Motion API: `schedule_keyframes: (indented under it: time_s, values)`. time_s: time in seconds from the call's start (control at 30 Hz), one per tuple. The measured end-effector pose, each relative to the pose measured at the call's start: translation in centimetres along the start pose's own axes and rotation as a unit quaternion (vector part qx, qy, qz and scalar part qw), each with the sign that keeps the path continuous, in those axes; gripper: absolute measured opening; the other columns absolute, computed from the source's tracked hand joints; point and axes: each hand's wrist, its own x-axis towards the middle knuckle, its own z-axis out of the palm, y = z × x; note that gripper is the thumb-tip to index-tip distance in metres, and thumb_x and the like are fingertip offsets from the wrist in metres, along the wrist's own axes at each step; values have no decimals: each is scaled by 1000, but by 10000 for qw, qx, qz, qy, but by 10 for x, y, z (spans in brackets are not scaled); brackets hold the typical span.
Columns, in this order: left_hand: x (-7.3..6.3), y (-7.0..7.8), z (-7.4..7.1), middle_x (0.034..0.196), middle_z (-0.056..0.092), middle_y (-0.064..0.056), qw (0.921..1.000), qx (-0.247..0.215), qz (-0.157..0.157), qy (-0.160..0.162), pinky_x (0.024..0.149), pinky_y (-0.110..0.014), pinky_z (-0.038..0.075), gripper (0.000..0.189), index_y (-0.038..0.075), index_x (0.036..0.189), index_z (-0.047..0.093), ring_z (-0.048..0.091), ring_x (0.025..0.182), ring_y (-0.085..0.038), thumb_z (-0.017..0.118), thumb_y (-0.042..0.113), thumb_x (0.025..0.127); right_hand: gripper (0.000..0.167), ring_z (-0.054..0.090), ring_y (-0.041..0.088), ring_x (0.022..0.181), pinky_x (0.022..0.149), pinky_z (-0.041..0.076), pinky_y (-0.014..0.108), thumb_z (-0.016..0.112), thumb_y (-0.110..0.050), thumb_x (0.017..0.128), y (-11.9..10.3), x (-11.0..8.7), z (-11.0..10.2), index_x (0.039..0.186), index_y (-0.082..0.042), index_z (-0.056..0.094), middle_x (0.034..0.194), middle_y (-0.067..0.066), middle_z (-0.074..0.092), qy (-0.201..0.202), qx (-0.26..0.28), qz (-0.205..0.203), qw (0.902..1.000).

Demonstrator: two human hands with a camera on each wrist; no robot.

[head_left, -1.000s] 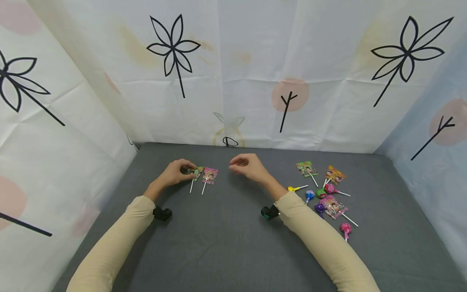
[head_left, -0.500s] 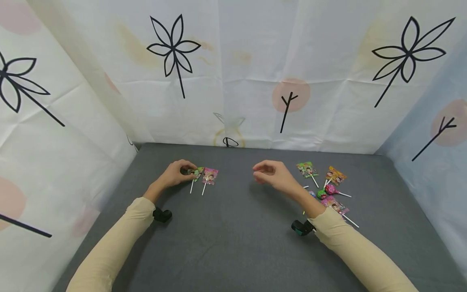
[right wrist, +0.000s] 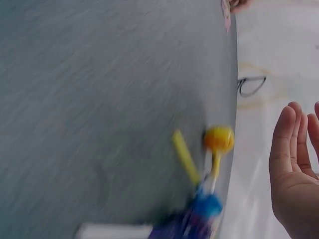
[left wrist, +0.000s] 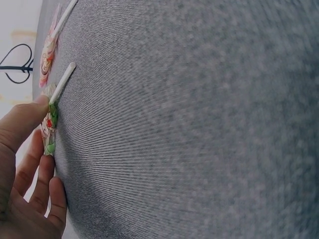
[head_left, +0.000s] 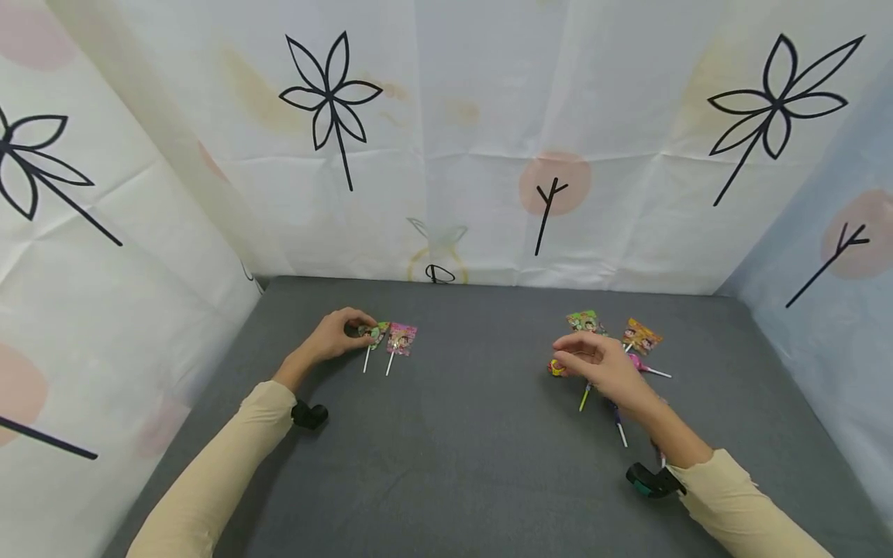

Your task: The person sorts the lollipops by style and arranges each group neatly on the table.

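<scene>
My left hand (head_left: 339, 335) pinches the green-wrapped flat lollipop (left wrist: 52, 117) at the left of the grey table, thumb on its wrapper and fingers at its far edge. Just right of it lies a pink-wrapped flat lollipop (head_left: 401, 339), its white stick toward me. Over the group of lollipops on the right hovers my right hand (head_left: 605, 370), fingers loosely bent and nothing in them. Near its fingertips is a yellow ball lollipop (right wrist: 219, 139); a blue ball lollipop (right wrist: 207, 205) shows below that in the right wrist view. My hand partly covers this group.
Behind my right hand lie a green-wrapped lollipop (head_left: 583, 321) and an orange-wrapped one (head_left: 642, 336). A pink ball lollipop (head_left: 636, 362) and a purple one (head_left: 617, 415) sit close by. A patterned white curtain (head_left: 474, 93) stands along the table's back edge.
My right hand has moved from the middle of the table rightward and toward me, over the lollipop group. My left hand stays on the green-wrapped lollipop.
</scene>
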Motion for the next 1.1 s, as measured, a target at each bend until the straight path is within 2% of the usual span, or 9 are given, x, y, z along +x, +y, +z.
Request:
schedule_keyframes:
  time_s: [0.1, 0.37, 0.57, 0.7, 0.8, 1.1]
  values:
    - [-1, 0, 0, 116, 63, -14, 10000, -6, -2, 10, 92, -55, 45, 29, 4, 116, 73, 59, 106, -33, 80, 13, 90, 22, 70, 34, 95, 83, 56, 42, 62, -5, 102, 2, -13, -12, 119, 9, 64, 112, 32, 63, 131, 8, 70, 9999]
    - [-1, -2, -1, 116, 63, -13, 10000, -34, 42, 9, 92, -55, 45, 29, 5, 117, 73, 59, 106, -33, 80, 15, 90, 24, 70, 23, 97, 81, 56, 31, 61, -8, 104, 2, -37, -47, 123, 7, 63, 110, 12, 70, 504, -430, 209, 9976]
    - [-1, -2, -1, 116, 63, -13, 10000, -22, -5, 5, 92, -55, 45, 30, 6, 117, 73, 58, 105, -32, 81, 15, 90, 22, 68, 14, 99, 81, 53, 23, 63, -6, 102, 7, -48, -65, 120, 8, 64, 112, 7, 69, 675, -678, 307, 9949]
    - [-2, -2, -1, 116, 63, -13, 10000, -11, -5, 25, 92, -54, 45, 29, 6, 117, 73, 58, 105, -31, 81, 15, 90, 26, 68, 12, 100, 81, 53, 23, 65, -4, 101, 14, -56, -73, 121, 12, 61, 112, 12, 69, 622, -777, 390, 9943]
    - [-1, -3, -1, 116, 63, -13, 10000, -23, 28, 20, 92, -54, 45, 29, 5, 117, 72, 58, 105, -32, 80, 15, 90, 28, 68, 9, 98, 79, 54, 24, 67, -7, 100, 20, -62, -79, 122, 10, 62, 113, 12, 70, 594, -1031, 563, 9913]
    - [-1, -2, -1, 116, 62, -13, 10000, -76, 38, 34, 91, -55, 44, 29, 5, 117, 73, 57, 105, -32, 81, 15, 90, 45, 60, -2, 100, 77, 51, 18, 76, -18, 95, 32, -72, -89, 130, 7, 61, 124, 26, 62, 525, -1922, 1089, 9739]
